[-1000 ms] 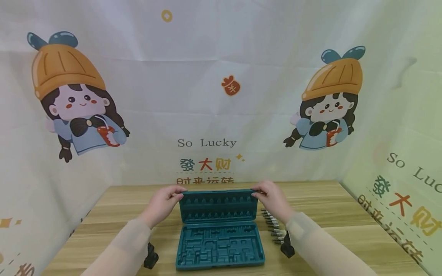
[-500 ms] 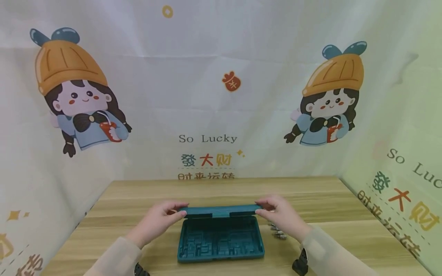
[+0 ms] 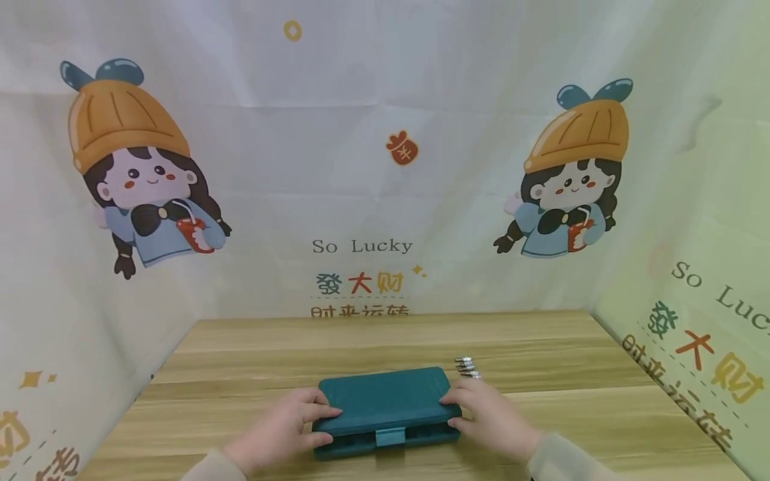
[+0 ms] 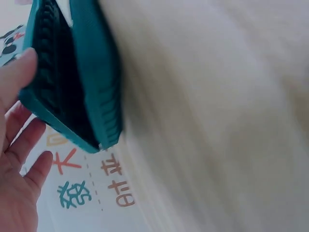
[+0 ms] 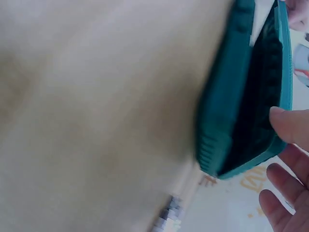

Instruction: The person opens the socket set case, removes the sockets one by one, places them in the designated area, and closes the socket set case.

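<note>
A teal plastic tool case sits on the wooden table in the head view, its lid [image 3: 381, 401] lowered almost flat. A dark gap runs along the front between lid and base [image 5: 222, 96], and the latch [image 3: 391, 437] hangs at the middle of that gap. My left hand [image 3: 283, 421] pinches the lid's front left corner, thumb at the lower edge and fingers on top. At the opposite corner, my right hand [image 3: 493, 417] grips the lid the same way. Both wrist views look into the wedge-shaped opening; moulded recesses line the lid's inside [image 4: 46, 48].
Small metal bit sockets [image 3: 466, 367] with dark tips lie in a row right of the case, partly covered by the right hand. The wooden table [image 3: 252, 354] reaches back to a printed cloth backdrop [image 3: 361, 167] with cartoon figures.
The lid has swung down from upright toward the base, over the moulded tray. Both hands came forward and down with it, keeping hold of its corners.
</note>
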`<action>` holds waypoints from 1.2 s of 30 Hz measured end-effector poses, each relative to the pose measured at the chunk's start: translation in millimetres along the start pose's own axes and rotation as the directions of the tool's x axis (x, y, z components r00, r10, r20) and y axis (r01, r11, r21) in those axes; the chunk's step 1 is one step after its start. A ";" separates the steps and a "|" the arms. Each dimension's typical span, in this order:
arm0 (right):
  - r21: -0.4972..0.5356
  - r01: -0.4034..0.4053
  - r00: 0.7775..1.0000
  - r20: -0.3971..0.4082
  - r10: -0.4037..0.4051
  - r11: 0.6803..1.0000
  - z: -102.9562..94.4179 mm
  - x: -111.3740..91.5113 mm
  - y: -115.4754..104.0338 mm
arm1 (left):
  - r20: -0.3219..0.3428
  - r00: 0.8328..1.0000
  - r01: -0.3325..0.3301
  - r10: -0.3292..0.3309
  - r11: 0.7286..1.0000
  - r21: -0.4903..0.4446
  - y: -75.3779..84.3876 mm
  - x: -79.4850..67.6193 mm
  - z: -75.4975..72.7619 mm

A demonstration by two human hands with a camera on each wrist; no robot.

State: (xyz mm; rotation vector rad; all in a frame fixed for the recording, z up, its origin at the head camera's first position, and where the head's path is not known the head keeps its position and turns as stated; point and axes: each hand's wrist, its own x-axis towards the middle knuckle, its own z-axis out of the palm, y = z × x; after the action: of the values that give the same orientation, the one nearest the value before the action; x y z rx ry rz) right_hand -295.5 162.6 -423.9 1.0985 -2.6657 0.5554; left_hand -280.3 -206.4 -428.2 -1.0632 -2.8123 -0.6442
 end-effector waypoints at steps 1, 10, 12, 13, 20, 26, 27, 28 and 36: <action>-0.020 0.020 1.000 -0.002 -0.020 1.000 4.1 -0.9 0.3 | -0.002 1.000 -0.029 0.029 0.999 0.038 -0.6 -0.2 2.8; -0.043 0.067 0.998 0.026 -0.066 0.997 12.7 -1.5 -1.7 | 0.055 0.999 -0.003 -0.004 0.990 0.139 7.5 3.0 8.0; -0.053 0.060 0.997 0.053 -0.057 0.997 10.1 3.1 -5.8 | 0.084 0.994 0.058 -0.070 0.989 0.139 16.4 9.0 6.8; -0.054 0.052 0.996 0.075 -0.048 0.997 8.9 6.8 -9.1 | 0.104 0.989 0.093 -0.109 0.985 0.142 21.1 12.6 7.3; -0.197 -0.087 0.952 0.273 0.139 0.977 19.6 40.1 -43.6 | 0.145 0.950 0.234 -0.278 0.937 0.261 54.3 40.2 22.6; -0.391 -0.099 0.915 0.326 0.238 0.915 38.7 58.6 -68.8 | 0.075 0.941 0.257 -0.330 0.841 0.477 78.2 59.4 38.2; -0.416 -0.088 0.915 0.326 0.239 0.905 41.5 60.7 -71.4 | 0.072 0.938 0.256 -0.338 0.819 0.513 80.1 61.5 40.3; -0.443 -0.072 0.916 0.324 0.235 0.894 44.2 62.2 -73.5 | 0.068 0.937 0.251 -0.342 0.796 0.550 81.1 63.2 43.0; -0.539 -0.040 0.911 0.326 0.252 0.841 51.9 68.6 -80.1 | 0.065 0.910 0.270 -0.409 0.704 0.657 85.3 70.2 53.1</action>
State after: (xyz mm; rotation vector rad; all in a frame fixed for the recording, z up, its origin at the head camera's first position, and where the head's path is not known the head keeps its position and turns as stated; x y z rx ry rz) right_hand -289.1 45.3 -427.6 0.9034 -2.9684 -0.4156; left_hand -274.0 -84.1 -431.4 -0.4927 -3.0408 0.4549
